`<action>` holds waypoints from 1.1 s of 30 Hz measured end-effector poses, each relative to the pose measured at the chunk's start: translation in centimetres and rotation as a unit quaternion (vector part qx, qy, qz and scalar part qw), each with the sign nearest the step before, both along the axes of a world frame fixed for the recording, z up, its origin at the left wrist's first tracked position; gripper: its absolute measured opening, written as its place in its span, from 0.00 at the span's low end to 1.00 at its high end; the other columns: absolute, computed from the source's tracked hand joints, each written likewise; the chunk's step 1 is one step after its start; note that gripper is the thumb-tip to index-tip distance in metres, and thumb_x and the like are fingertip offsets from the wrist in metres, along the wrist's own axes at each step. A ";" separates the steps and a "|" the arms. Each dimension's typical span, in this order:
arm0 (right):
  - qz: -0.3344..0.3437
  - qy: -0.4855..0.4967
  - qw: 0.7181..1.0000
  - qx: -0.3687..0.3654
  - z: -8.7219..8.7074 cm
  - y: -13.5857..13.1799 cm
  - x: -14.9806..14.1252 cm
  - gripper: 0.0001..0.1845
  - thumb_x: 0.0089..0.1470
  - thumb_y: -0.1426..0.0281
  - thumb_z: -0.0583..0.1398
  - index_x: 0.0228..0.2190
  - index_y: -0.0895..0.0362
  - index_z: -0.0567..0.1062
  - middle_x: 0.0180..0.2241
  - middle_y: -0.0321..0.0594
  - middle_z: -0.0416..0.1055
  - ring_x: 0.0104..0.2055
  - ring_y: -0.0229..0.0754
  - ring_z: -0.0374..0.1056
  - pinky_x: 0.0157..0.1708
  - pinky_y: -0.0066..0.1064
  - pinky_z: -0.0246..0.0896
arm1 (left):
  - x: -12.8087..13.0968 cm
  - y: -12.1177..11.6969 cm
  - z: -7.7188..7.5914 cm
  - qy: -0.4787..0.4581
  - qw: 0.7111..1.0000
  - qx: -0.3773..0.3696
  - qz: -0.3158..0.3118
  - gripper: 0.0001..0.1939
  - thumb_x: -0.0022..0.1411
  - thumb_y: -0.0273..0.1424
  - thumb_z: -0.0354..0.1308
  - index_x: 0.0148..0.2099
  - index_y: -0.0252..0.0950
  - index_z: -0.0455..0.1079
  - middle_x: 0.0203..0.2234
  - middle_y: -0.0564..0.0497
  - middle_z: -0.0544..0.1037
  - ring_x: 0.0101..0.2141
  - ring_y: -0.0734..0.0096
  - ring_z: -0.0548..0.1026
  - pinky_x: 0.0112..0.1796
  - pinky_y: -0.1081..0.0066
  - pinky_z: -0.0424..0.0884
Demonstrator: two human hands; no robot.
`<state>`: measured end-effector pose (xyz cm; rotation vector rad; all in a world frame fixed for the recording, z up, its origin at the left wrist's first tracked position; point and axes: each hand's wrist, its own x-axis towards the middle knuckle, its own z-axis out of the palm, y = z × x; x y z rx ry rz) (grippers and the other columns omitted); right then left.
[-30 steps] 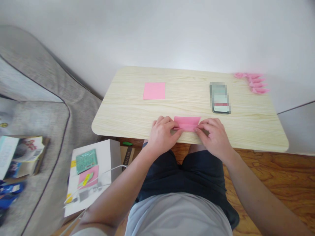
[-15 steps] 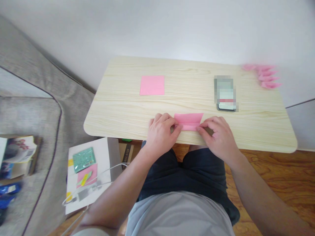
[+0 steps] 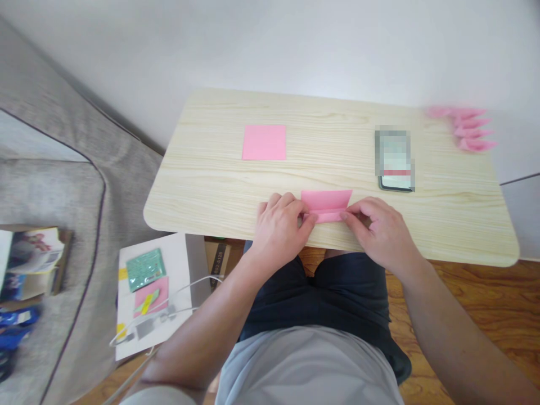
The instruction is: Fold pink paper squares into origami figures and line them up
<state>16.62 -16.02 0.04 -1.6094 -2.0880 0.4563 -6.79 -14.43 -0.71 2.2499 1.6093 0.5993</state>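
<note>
- Pinched at both ends, seen from the head view: left hand (image 3: 282, 225) closed on the left end of the folded pink paper (image 3: 325, 199), right hand (image 3: 375, 230) closed on the right!
- Its long axis ran side to side, straight between the hands, by the table (image 3: 211, 169)'s near edge; neither hand was clearly nearer.
- Beyond, leftward, lay a flat pink square (image 3: 264, 143); rightward, a phone (image 3: 395, 163).

Top (image 3: 312, 365): pale grey, plain, softly creased across the person's front
Left sleeve (image 3: 156, 396): pale grey, partly cut off at the lower edge
Shorts (image 3: 312, 306): dark navy, almost black, loose, wrinkled over the lap
Forearms (image 3: 447, 315): bare
Left hand (image 3: 282, 228) and right hand (image 3: 382, 233): bare
</note>
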 end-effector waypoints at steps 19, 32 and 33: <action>-0.018 -0.085 0.995 -0.053 0.6 0.7 -0.4 0.13 0.66 0.62 0.59 0.33 0.54 0.79 0.32 0.41 0.77 0.38 0.49 0.71 0.38 0.40 0.59 | 0.2 -0.5 0.5 0.044 0.998 -0.023 0.047 0.13 0.70 0.44 0.59 0.37 0.41 0.73 0.38 0.49 0.78 0.47 0.56 0.72 0.46 0.57 0.63; -0.013 0.012 1.000 -0.009 0.4 0.5 -0.2 0.09 0.66 0.62 0.61 0.38 0.53 0.78 0.33 0.38 0.76 0.33 0.43 0.70 0.37 0.36 0.61 | -0.5 -0.2 0.6 0.025 0.999 -0.012 0.032 0.12 0.69 0.44 0.59 0.40 0.42 0.75 0.39 0.50 0.79 0.47 0.57 0.72 0.46 0.58 0.63; -0.023 0.010 1.000 -0.006 0.2 0.6 -0.3 0.09 0.65 0.62 0.61 0.38 0.53 0.78 0.32 0.37 0.76 0.33 0.43 0.70 0.36 0.36 0.61 | -0.4 -0.1 0.5 0.029 0.999 -0.012 0.034 0.12 0.70 0.44 0.59 0.40 0.42 0.75 0.39 0.50 0.79 0.47 0.57 0.72 0.46 0.58 0.63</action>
